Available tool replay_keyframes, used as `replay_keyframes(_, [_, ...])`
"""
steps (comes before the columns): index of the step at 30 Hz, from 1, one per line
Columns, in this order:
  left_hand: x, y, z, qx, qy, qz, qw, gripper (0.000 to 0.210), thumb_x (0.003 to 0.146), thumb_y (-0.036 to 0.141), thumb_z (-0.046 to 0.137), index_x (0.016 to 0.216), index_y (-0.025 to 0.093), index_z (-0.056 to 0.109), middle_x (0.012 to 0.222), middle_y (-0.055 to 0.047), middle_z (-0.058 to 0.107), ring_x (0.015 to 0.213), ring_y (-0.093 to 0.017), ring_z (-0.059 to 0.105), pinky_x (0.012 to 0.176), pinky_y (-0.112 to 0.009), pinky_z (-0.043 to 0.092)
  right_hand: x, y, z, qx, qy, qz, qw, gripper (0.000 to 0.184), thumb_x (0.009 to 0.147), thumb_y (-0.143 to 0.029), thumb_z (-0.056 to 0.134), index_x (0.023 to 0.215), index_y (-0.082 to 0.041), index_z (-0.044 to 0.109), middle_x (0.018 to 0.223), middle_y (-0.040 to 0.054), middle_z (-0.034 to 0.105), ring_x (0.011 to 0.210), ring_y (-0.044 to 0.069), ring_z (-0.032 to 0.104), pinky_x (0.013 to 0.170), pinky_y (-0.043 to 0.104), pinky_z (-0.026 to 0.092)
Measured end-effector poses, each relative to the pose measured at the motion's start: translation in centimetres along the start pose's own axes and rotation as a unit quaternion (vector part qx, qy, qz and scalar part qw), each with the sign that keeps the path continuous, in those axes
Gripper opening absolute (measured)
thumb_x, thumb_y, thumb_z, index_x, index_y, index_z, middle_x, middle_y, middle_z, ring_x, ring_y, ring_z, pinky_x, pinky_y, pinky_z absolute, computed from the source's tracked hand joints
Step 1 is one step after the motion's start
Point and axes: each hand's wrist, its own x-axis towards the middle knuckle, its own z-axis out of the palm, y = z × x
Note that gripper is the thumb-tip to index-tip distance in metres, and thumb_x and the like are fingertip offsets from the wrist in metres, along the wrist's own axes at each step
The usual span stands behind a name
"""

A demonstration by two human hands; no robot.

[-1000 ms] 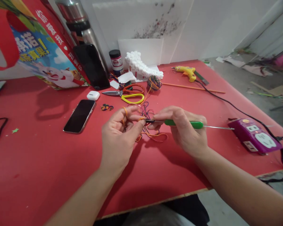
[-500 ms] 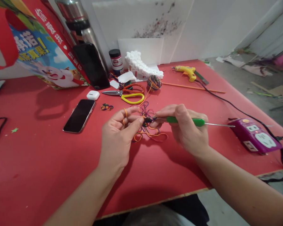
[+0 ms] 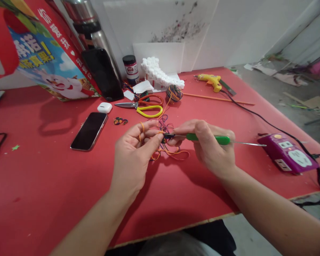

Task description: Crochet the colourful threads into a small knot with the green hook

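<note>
Between thumb and fingers, my left hand [image 3: 134, 151] pinches a small dark piece of crocheted yarn [image 3: 168, 136]. An orange strand wraps around a finger of that hand. My right hand [image 3: 212, 145] grips the green handle of a crochet hook [image 3: 221, 140], its thin metal shaft reaching left to the piece at my left fingertips. The hook's tip is hidden in the yarn. Loose multicoloured yarn [image 3: 176, 153] lies in loops beneath and behind both hands. Behind them sits a yarn ball [image 3: 174, 94], with an orange strand running from it toward my left hand.
Scissors [image 3: 149, 111], a small crocheted piece [image 3: 120, 121], a phone [image 3: 89, 131] and a white earbud case [image 3: 105, 107] lie left on the red table [image 3: 56, 185]. Rightward are a glue gun [image 3: 209, 81], an orange stick [image 3: 218, 99] and a purple power strip [image 3: 288, 153] with cables.
My right hand and the crochet hook have shifted slightly left, toward the yarn piece. My left hand keeps its pinch in nearly the same place.
</note>
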Motion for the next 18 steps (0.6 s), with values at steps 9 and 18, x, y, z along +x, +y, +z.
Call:
replay_keyframes(9, [0.14, 0.04, 0.22, -0.009, 0.009, -0.018, 1.0, 0.042, 0.059, 0.009, 0.097, 0.098, 0.019, 0.083, 0.076, 0.003, 0.073, 0.065, -0.007, 0.063, 0.062, -0.015, 0.054, -0.03, -0.12, 0.17, 0.032, 0.011, 0.023, 0.999, 0.036, 0.107, -0.051, 0.066, 0.098, -0.025, 0.09, 0.084, 0.0072, 0.085, 0.077, 0.026, 0.083, 0.071, 0.042, 0.069])
replay_keyframes(18, [0.17, 0.28, 0.14, -0.005, 0.005, -0.032, 0.999, 0.042, 0.06, 0.011, 0.096, 0.1, 0.019, 0.082, 0.074, 0.003, 0.073, 0.065, -0.007, 0.064, 0.059, -0.015, 0.051, 0.11, 0.14, 0.04, 0.041, 0.021, 0.025, 0.999, 0.036, 0.106, -0.052, 0.067, 0.096, -0.026, 0.09, 0.08, 0.0058, 0.084, 0.076, 0.025, 0.083, 0.069, 0.04, 0.068])
